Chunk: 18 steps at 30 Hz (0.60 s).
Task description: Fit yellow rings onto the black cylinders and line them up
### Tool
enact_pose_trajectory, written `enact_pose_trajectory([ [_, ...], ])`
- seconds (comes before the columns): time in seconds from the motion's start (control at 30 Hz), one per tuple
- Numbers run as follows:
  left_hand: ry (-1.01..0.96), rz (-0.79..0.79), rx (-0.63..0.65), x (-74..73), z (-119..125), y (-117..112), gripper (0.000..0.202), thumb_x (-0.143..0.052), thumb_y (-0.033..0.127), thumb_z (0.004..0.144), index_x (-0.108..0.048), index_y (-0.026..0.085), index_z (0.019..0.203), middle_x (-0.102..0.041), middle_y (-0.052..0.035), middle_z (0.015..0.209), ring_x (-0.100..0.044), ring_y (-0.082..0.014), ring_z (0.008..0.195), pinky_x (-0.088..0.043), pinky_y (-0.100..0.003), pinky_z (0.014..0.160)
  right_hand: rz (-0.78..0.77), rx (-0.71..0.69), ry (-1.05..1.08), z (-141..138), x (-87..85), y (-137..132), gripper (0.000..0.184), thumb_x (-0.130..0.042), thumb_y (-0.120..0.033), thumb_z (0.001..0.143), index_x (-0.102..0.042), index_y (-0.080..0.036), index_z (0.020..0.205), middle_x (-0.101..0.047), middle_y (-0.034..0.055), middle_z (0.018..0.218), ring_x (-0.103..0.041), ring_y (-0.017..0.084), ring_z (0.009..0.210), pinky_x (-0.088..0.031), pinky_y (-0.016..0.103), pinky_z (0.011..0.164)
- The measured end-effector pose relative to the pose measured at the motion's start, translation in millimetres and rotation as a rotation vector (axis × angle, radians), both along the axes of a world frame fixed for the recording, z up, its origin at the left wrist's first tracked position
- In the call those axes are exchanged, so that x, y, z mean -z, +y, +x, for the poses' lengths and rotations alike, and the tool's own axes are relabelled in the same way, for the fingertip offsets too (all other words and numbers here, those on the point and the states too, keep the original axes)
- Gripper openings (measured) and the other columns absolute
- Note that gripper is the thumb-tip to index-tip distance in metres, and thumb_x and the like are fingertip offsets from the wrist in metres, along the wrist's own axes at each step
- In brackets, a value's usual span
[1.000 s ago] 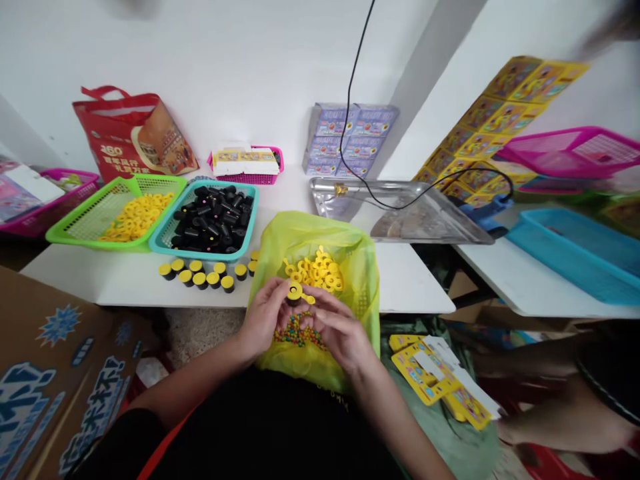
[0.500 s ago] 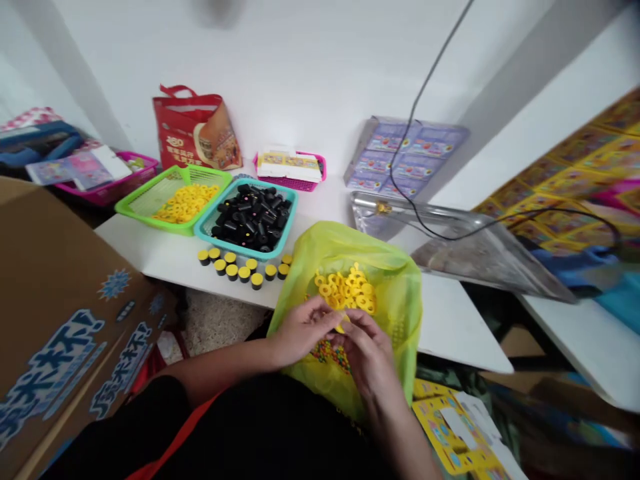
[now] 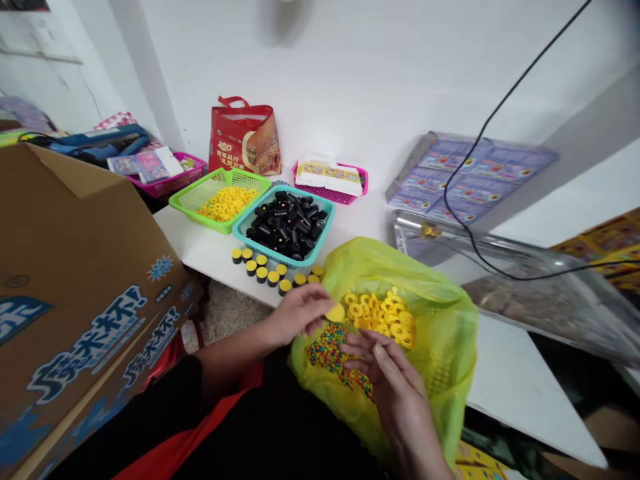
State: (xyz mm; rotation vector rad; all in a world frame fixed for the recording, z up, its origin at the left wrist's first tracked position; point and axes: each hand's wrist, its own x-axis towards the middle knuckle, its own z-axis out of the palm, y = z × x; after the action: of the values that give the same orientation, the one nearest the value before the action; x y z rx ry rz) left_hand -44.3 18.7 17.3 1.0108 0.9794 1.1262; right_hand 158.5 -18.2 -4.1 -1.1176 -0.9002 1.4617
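My left hand is closed on a small black tube with a yellow cap, held at the near left rim of a basket lined with a yellow-green bag. My right hand rests with fingers spread over the small coloured candies in the bag. Yellow ring caps are piled at the far side of the bag. A row of capped black tubes stands on the white table.
A teal basket of black tubes and a green basket of yellow rings sit behind the row. A large cardboard box stands at the left. A red bag, pink baskets and a metal tray with a black cable are further back.
The view has swung left. My hands have parted: the left one carries the capped tube leftwards, the right one has dropped onto the candies.
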Motion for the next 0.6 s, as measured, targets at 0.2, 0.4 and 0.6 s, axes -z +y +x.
enact_pose_trajectory([
  [0.2,0.160,-0.076,-0.424,38.0,-68,4,0.043,-0.074,0.055,0.070,-0.055,0.019,0.082,-0.054,0.0065,0.051,-0.042,-0.0073,0.034,-0.025,-0.018,0.034,-0.095,0.049,-0.084,4,3.5,6,0.043,-0.092,-0.052,0.059,-0.074,-0.020,0.082,-0.075,0.0076,0.082,-0.071,0.024,0.068,-0.056,0.032,0.054],
  [0.4,0.393,-0.013,-0.290,74.7,-55,6,0.034,-0.065,0.052,0.082,-0.055,0.019,0.085,-0.056,0.0054,0.058,-0.049,-0.0112,0.040,-0.034,-0.022,0.040,-0.048,-0.024,-0.213,1,4.9,10,0.041,-0.087,-0.056,0.064,-0.073,-0.021,0.081,-0.073,0.0071,0.081,-0.068,0.024,0.067,-0.053,0.034,0.054],
  [0.6,0.916,0.159,-0.290,74.5,-31,17,0.015,-0.054,0.036,0.096,-0.054,0.021,0.093,-0.067,-0.0034,0.081,-0.066,-0.0213,0.077,-0.047,-0.029,0.069,0.121,-0.041,-0.703,22,10.1,17,0.031,-0.072,-0.053,0.076,-0.068,-0.022,0.078,-0.068,0.0048,0.071,-0.062,0.023,0.067,-0.047,0.034,0.061],
])
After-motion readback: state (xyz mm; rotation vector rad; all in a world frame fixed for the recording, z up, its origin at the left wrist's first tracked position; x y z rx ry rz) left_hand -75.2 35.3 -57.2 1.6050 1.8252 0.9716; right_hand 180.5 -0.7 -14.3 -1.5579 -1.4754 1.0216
